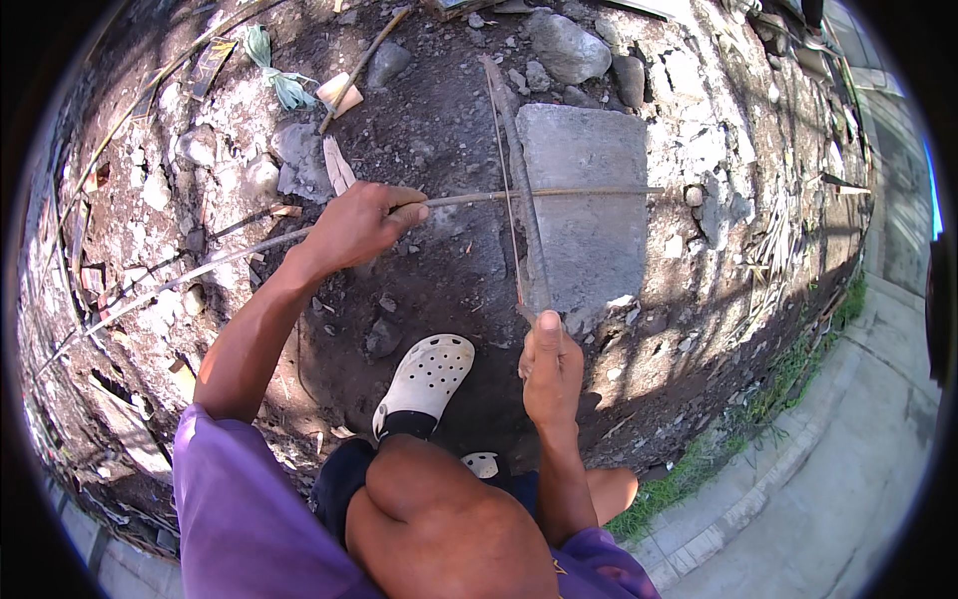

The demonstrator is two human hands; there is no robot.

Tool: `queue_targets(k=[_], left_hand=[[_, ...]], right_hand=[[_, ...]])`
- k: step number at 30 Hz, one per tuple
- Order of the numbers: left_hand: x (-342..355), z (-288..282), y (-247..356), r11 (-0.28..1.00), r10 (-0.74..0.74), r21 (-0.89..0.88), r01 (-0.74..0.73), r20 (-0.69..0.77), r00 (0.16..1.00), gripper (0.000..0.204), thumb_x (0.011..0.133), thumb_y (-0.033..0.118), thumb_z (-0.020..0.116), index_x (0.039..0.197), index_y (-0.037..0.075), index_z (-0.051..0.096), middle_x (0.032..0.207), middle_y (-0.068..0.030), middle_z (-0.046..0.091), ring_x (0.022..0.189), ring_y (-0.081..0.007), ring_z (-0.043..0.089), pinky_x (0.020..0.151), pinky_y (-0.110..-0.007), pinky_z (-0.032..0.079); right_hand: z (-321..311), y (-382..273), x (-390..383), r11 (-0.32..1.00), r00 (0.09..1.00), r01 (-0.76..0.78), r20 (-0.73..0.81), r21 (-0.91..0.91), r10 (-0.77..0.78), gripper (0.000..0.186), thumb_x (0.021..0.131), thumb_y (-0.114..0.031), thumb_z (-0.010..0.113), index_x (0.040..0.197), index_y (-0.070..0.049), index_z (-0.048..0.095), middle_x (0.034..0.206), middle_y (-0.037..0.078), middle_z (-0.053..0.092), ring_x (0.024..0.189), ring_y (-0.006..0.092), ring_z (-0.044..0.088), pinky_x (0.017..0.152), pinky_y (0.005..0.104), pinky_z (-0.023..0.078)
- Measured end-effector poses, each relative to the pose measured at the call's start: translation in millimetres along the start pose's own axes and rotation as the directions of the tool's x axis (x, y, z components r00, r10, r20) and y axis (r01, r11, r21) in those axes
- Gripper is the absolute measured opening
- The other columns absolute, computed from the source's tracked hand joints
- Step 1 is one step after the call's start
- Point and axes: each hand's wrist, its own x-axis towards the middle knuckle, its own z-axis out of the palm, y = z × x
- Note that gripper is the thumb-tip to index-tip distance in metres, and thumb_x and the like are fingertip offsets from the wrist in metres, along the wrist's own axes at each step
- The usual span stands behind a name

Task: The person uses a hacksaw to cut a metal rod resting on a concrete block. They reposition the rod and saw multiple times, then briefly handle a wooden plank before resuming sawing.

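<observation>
My left hand (367,222) is closed around a long thin rod (589,191) that looks like rebar. From the far left the rod curves through my grip and ends over a flat grey concrete slab (589,250). My right hand (551,371) grips the near end of a hacksaw (529,205), its fingers wrapped round the handle. The saw points away from me and crosses the rod near the slab's left edge. Its thin orange-brown blade lies to the left of the darker frame. Whether the blade touches the rod, I cannot tell.
Rocks (569,48) lie beyond the slab. Teal plastic strips (274,68) and another thin stick (374,60) are at the far left. My foot in a white clog (429,374) stands on dirt near the slab. A concrete path (788,469) with grass along it runs at the right.
</observation>
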Motion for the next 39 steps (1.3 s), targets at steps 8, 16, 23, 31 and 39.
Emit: queue_targets(k=[8, 16, 23, 31, 39], left_hand=[[-4, 27, -11, 0.968, 0.210, 0.209, -0.142, -0.351, 0.913, 0.031, 0.102, 0.035, 0.064, 0.116, 0.010, 0.077, 0.101, -0.0132, 0.076, 0.085, -0.0369, 0.073, 0.073, -0.047, 0.058], [-8, 36, -10, 0.959, 0.251, 0.230, -0.162, -0.434, 0.865, 0.028, 0.097, 0.030, 0.073, 0.112, 0.007, 0.079, 0.101, -0.0138, 0.078, 0.080, -0.0338, 0.074, 0.071, -0.042, 0.059], [5, -1, -7, 0.995, -0.051, -0.086, 0.052, 0.010, 0.999, 0.040, 0.094, 0.036, 0.073, 0.115, 0.002, 0.077, 0.094, -0.0150, 0.077, 0.080, -0.0282, 0.072, 0.073, -0.042, 0.054], [45, -11, -7, 0.899, -0.178, -0.255, 0.355, 0.528, 0.830, 0.073, 0.100, 0.069, 0.049, 0.105, -0.001, 0.071, 0.077, -0.0172, 0.069, 0.073, -0.0202, 0.066, 0.068, -0.037, 0.055], [22, 14, 7, 0.980, -0.059, 0.193, 0.044, 0.077, 0.995, 0.073, 0.106, 0.067, 0.036, 0.105, 0.006, 0.075, 0.072, -0.0215, 0.068, 0.080, -0.0427, 0.072, 0.073, -0.056, 0.055]], right_hand=[[9, 7, 13, 0.999, 1.000, -0.023, 0.010, -0.042, 0.023, 0.068, 0.107, -0.067, 0.041, 0.065, -0.013, 0.040, 0.058, -0.004, 0.037, 0.053, 0.0075, 0.038, 0.050, 0.0283, 0.032], [13, 17, 15, 0.982, 1.000, -0.007, -0.031, -0.190, 0.001, 0.070, 0.106, -0.067, 0.041, 0.063, -0.012, 0.040, 0.058, -0.004, 0.040, 0.053, 0.0084, 0.040, 0.050, 0.0301, 0.033], [19, 19, 14, 0.970, 0.998, 0.033, -0.050, -0.242, -0.047, 0.076, 0.108, -0.067, 0.036, 0.063, -0.006, 0.045, 0.056, -0.001, 0.042, 0.053, 0.0117, 0.044, 0.051, 0.0339, 0.035], [24, 16, 12, 0.952, 0.999, 0.005, -0.048, -0.307, -0.020, 0.078, 0.108, -0.067, 0.034, 0.065, -0.003, 0.047, 0.055, 0.002, 0.043, 0.055, 0.0139, 0.045, 0.054, 0.0365, 0.036], [15, 16, -24, 0.946, 0.997, -0.059, -0.055, -0.319, 0.044, 0.066, 0.111, -0.054, 0.039, 0.080, 0.003, 0.055, 0.062, 0.011, 0.047, 0.060, 0.0189, 0.044, 0.058, 0.0407, 0.039]])
